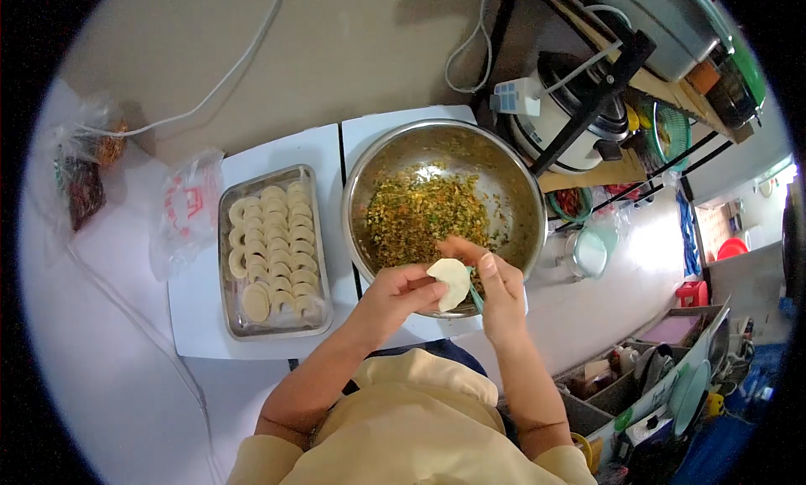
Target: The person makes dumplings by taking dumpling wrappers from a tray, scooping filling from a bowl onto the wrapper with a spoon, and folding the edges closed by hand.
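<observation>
Over the near edge of a wide steel bowl [519, 201], my left hand [393, 299] pinches a pale dumpling wrapper [451, 285] between thumb and fingers. The wrapper looks curved or partly folded. Close beside it, my right hand [502, 299] is closed around a thin teal-green utensil [476, 294], whose full shape is hidden. Chopped filling [428, 212], green, yellow and orange, covers much of the bowl's bottom. To the left, a metal tray [281, 327] holds rows of half-moon dumplings [275, 233], with round wrappers [256, 302] at its near left corner.
A crumpled plastic bag [186, 208] lies left of the tray on the white table [197, 334]. A rice cooker [558, 137] and a power strip [516, 96] stand at the back right by a shelf. Crates with kitchenware [621, 384] sit low on the right.
</observation>
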